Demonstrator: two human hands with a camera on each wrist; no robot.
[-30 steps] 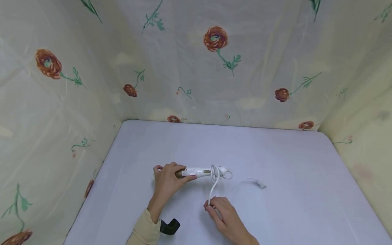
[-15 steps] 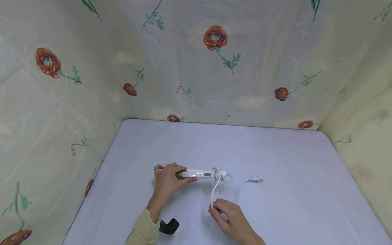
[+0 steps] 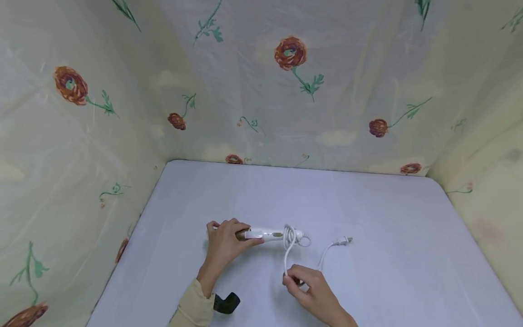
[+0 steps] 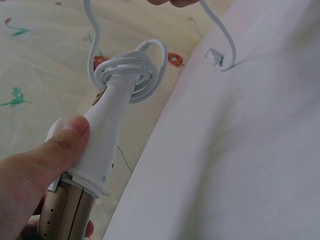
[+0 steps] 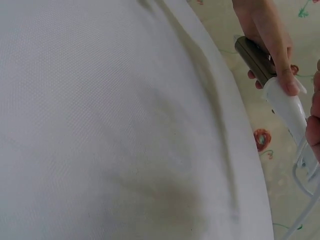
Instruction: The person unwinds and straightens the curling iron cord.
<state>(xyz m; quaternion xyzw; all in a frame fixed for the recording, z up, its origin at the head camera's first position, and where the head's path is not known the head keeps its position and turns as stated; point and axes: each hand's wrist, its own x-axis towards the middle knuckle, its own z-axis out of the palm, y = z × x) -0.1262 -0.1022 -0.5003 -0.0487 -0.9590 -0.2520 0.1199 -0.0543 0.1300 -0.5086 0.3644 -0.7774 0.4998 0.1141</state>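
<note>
My left hand [image 3: 224, 240] grips a curling iron [image 3: 265, 234] where its bronze barrel [image 4: 65, 212] meets the white handle [image 4: 107, 122], thumb on the handle. In the head view it lies level above the table, barrel to the left. Loops of white cord [image 4: 125, 70] are wound round the handle's end. Just below, my right hand [image 3: 312, 290] pinches a length of that cord between thumb and fingers. The cord's free end hangs beyond it, with a two-pin plug [image 3: 344, 240] to the right. At the right wrist view's edge, only part of my right hand [image 5: 314, 115] shows.
A white table [image 3: 388, 218] with rounded corners lies under both hands. Flower-patterned sheeting [image 3: 253, 81] rises behind it and at both sides. A black device [image 3: 226, 303] sits by the left wrist.
My right hand has moved slightly right with the pinched cord. The plug has swung up and straightened out toward the right. My left hand and the curling iron stay nearly still.
</note>
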